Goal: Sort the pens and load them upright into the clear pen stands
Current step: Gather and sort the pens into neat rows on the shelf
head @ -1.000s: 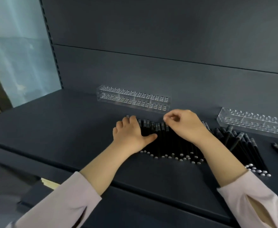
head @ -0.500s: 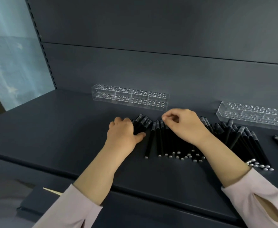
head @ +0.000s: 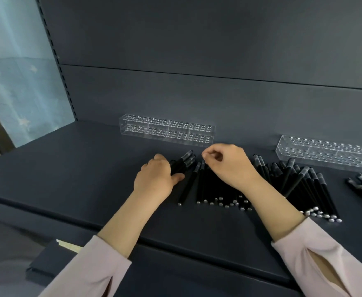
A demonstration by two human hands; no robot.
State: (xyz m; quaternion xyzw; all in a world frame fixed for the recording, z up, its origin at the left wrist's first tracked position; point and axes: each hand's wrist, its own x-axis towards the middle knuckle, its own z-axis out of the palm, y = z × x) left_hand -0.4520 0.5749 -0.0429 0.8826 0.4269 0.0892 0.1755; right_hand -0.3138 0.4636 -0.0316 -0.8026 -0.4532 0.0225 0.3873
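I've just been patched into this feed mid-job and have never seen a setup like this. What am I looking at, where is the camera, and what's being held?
There is no machine here. A person is working with bare hands, and the single picture comes from a camera worn on their head, looking forward and down. The left hand grips a small bundle of black pens. The right hand has its fingers curled over the loose pens lying flat on the dark shelf; I cannot tell whether it pinches one. One clear stand sits at the back behind the hands, and a second stand is to the right. Both look empty.
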